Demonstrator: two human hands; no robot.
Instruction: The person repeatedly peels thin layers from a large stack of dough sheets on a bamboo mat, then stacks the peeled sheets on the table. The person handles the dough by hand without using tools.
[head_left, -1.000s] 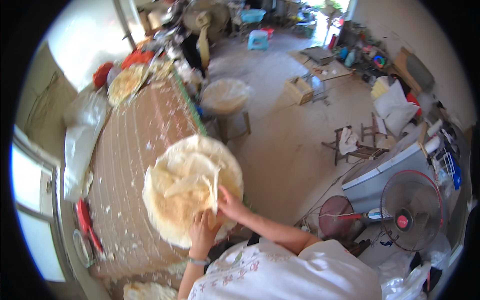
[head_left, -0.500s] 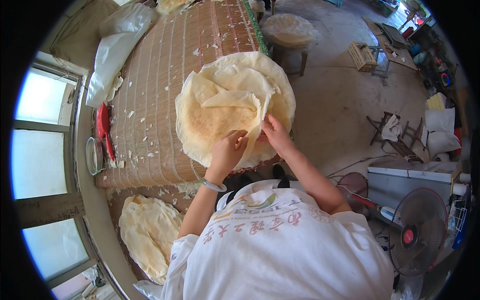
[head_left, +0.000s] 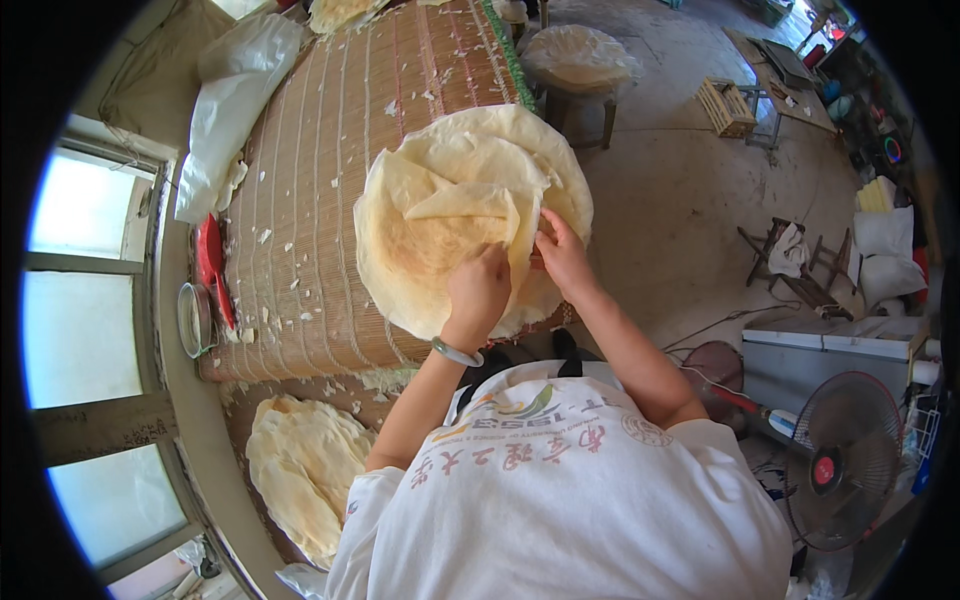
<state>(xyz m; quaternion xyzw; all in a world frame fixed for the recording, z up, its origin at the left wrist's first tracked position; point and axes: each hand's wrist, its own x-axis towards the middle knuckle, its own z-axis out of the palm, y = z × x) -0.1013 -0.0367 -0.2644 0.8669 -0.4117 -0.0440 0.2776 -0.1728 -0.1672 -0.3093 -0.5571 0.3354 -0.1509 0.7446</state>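
Observation:
A pile of large, thin, round flatbreads (head_left: 420,240) lies on the reed mat right in front of me. The top flatbread (head_left: 465,200) is partly folded over, its raised flap running toward me between my hands. My left hand (head_left: 480,287), with a pale bangle (head_left: 457,353) at the wrist, is closed at the flap's left side, knuckles up; its fingertips are hidden. On the other side, my right hand (head_left: 563,257) pinches the flap's edge between thumb and fingers.
The mat (head_left: 310,200) is strewn with pale flakes. At its left edge lie a red brush-like tool (head_left: 212,265) and a round clear container (head_left: 195,320). More flatbreads (head_left: 305,470) sit at lower left. A covered round stack (head_left: 580,62) rests on a stool; a fan (head_left: 840,462) stands at right.
My left hand has moved slightly right and up, its fingers now turned down against the flap. My right hand has shifted a little right along the edge. The folded flap stands narrower.

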